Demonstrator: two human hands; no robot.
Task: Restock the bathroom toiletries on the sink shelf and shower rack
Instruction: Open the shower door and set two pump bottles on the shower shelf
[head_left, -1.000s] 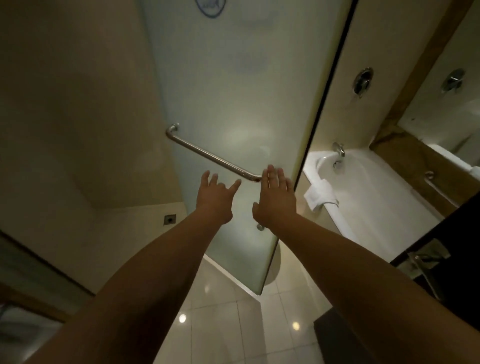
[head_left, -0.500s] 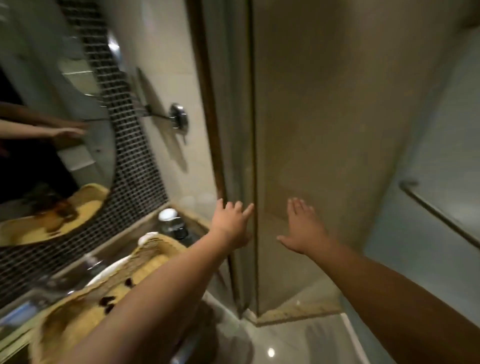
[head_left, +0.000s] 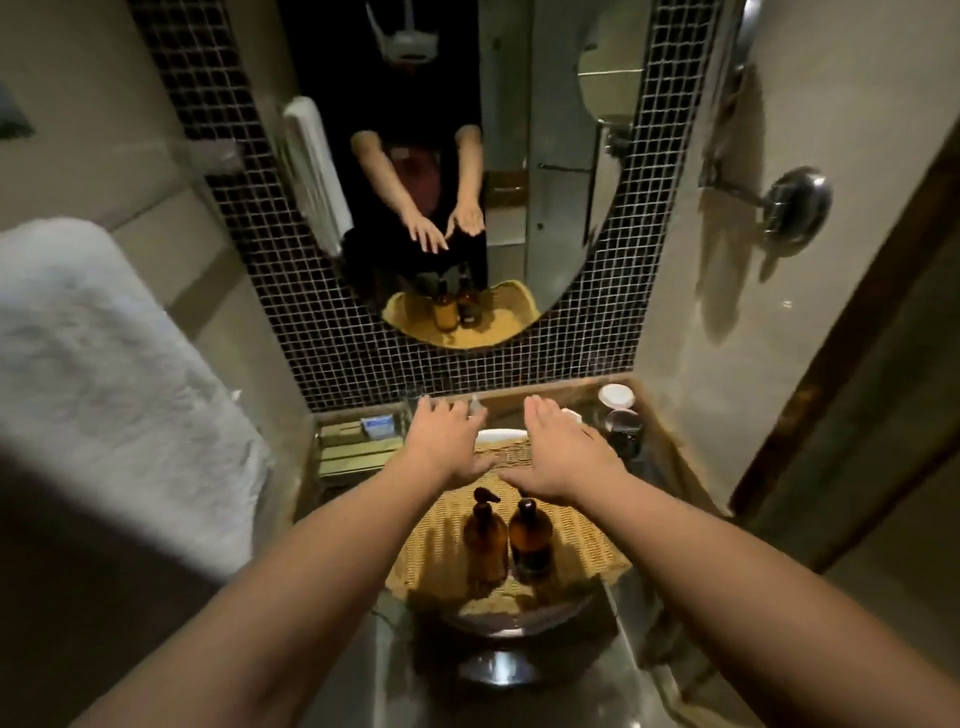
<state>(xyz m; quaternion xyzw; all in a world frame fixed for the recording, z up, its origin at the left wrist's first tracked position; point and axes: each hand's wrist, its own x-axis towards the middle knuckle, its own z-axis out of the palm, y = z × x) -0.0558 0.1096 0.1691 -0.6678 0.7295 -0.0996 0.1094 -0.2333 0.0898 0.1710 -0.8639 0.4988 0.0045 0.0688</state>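
Two amber pump bottles, one on the left and one on the right, stand upright side by side in a woven basket resting over the sink. My left hand and my right hand hover palm down, fingers spread, above the basket's far half, holding nothing. Both hands are beyond the bottles and not touching them. The sink shelf runs along the back under the mirror.
An oval mirror on dark mosaic tile reflects my arms and the bottles. A white towel hangs at the left. A small wooden tray with a blue packet sits left on the shelf; cups stand right. A door frame borders the right.
The view has swung left from the frosted shower door and tub to the sink. My hands stay open and outstretched, now over the basket with the bottles.
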